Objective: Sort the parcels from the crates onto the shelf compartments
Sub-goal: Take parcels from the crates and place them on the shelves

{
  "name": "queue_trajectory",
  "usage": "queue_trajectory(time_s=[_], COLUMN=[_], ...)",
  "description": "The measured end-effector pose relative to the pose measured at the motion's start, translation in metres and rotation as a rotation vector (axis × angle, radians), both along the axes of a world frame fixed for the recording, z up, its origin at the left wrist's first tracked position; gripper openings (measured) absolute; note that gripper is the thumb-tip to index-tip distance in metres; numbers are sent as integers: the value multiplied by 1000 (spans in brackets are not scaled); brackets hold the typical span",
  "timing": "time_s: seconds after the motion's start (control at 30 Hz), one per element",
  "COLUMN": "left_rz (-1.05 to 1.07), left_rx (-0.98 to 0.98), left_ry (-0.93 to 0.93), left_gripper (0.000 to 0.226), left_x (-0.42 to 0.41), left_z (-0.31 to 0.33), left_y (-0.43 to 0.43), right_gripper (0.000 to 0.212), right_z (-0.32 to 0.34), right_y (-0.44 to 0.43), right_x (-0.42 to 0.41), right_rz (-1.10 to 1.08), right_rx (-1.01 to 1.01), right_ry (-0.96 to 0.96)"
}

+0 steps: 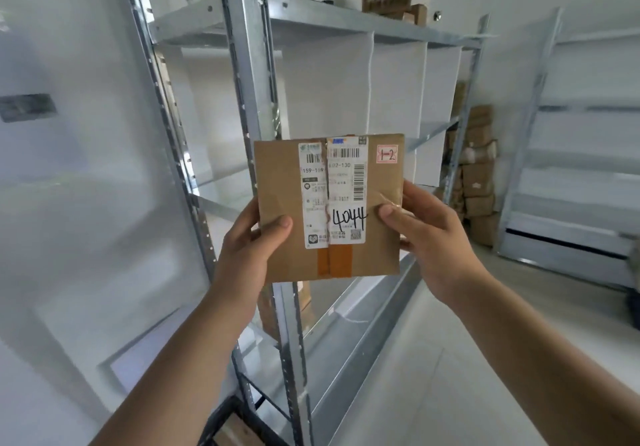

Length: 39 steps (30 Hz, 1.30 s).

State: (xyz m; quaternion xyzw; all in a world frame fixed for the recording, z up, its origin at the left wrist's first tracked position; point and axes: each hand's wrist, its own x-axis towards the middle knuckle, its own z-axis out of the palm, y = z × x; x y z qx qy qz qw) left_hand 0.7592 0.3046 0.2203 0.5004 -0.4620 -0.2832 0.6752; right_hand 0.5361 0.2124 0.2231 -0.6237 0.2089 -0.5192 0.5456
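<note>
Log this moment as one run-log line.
parcel marked 1-2: held before shelf | left hand: grips left edge | right hand: grips right edge

- Galvanized steel shelf rack (246,74), its upper level split into compartments by white divider panels (394,106)
- Small cardboard boxes (415,14) sit on its top board (346,19)
- Pale floor (433,359), with stacked brown cartons (479,175) standing on it by the far wall

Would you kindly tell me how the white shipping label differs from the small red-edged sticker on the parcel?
The shipping label is tall, white and central on the parcel; the sticker is small, pinkish, in its top right corner. The shipping label bears barcodes and handwritten 4044; the sticker reads 1-2. Both lie flat on the front face.
</note>
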Motion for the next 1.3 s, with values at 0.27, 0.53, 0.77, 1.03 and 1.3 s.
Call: queue_trajectory(time_s=[0.27, 0.53, 0.77, 1.03, 1.3], left_rz=[-110, -128, -118, -57, 17], left_rx=[18, 28, 58, 81, 75], left_ry=[29, 60, 56, 33, -10], left_gripper=[41, 38, 44, 45, 54], left_x=[-106, -205, -257, -259, -222], left_z=[-11, -22, -31, -51, -50], left_y=[-78, -176, -251, -349, -472], right_gripper=[44, 44, 44, 36, 31], right_z=[-3, -15, -28, -46, -43], right_y=[-56, -140, -222, -329, -462], right_x=[-107, -208, -258, -257, -213], right_rz=[-112, -177, -196, -211, -139], right_rx=[40, 65, 134, 152, 154], right_ry=[12, 79, 73, 97, 137])
